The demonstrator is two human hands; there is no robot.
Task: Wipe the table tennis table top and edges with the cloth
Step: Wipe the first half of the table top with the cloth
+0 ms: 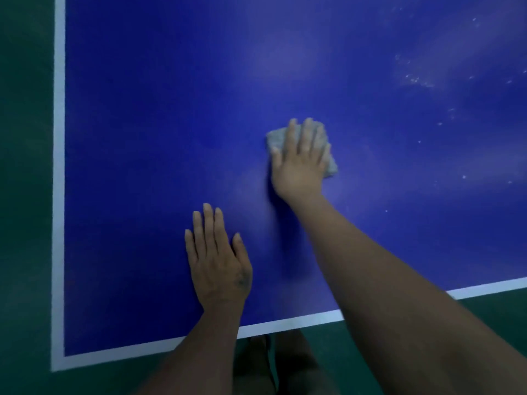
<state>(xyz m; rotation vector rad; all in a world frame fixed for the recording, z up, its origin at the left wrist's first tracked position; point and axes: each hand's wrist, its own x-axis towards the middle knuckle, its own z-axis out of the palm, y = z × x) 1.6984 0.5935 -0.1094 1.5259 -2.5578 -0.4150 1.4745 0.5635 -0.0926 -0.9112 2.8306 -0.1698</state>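
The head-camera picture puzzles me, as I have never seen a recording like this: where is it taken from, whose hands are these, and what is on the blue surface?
There is no machine here. A person wears one wide-angle camera on the head, looking forward and down, so you see their own two bare arms. The blue surface is a table tennis table, seen at one corner, with a white line along its edges and green floor beyond. The right hand lies flat, fingers straight, on a small grey cloth, pressing it to the table top rather than gripping it. The left hand rests flat on the bare table nearer the person and holds nothing. Towards the upper right, pale specks, probably dust, lie on the surface.
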